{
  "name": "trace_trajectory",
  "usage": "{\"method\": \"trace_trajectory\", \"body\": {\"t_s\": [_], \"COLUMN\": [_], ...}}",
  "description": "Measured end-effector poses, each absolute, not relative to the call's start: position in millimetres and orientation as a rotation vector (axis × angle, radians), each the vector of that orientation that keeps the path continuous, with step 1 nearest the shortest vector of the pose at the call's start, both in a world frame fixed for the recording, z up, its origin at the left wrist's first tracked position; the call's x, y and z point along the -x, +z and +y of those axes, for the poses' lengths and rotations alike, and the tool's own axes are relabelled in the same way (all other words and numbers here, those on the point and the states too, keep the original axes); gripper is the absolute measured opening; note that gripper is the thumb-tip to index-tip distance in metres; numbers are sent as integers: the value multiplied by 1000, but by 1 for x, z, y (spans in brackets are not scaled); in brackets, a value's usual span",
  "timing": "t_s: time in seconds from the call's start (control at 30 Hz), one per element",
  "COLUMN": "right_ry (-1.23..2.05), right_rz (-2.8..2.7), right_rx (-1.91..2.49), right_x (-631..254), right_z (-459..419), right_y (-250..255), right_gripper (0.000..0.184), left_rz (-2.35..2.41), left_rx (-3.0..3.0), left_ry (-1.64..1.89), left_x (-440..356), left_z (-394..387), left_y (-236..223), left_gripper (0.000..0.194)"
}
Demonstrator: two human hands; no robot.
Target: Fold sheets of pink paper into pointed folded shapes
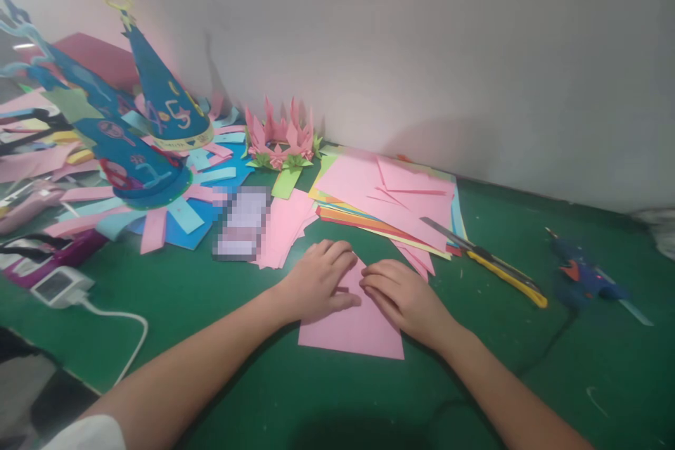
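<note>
On the green flat desk (253, 380) there is a pink folded piece of paper (351, 330), with a pointed far end and a straight near edge. It lies at the near middle of the scene. The left hand (320, 283) rests on its left side, with the fingers bent a little and not gripping. The right hand (403, 295) touches its right side; the fingers are together and half bent, and I cannot tell if they pinch the edge.

Just beyond the hands, a stack of coloured paper sheets (358, 186) lies with pink on top. A yellow and black cutter knife (500, 271) lies to the right, its blade over the stack. Farther right is a blue and orange glue gun (585, 278) with a clear stick. Left of the stack are small pink paper pieces (285, 225), and beside them a blurred-out rectangular object (242, 223). Behind these stands a pink and green paper crown (282, 137). At the far left stand blue decorated cone hats (166, 95).
</note>
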State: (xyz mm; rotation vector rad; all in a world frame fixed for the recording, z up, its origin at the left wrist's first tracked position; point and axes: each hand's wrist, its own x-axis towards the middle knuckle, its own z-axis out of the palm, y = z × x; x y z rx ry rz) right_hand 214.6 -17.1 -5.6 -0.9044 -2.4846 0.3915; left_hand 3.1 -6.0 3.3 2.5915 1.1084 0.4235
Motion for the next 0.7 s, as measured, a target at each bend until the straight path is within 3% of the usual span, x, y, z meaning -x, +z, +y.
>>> {"method": "trace_trajectory", "body": {"t_s": [0.1, 0.23, 0.3, 0.7], "right_ry": [361, 345, 348, 342], "right_rz": [-2511, -2501, -2485, -2518], "right_rx": [930, 985, 1005, 1068], "right_x": [-215, -214, -213, -212], "right_z": [-19, -20, -20, -17], "right_y": [-6, -5, -5, -3], "right_gripper": [19, 21, 20, 17], "left_rz": [1075, 1139, 1239, 1397], "left_rx": [-2472, -2268, -2165, -1835], "left_ry": [608, 760, 815, 931], "left_x": [0, 1, 1, 8], "left_z": [-3, 0, 2, 14], "left_y": [1, -6, -9, -6], "left_gripper": [56, 24, 17, 19]}}
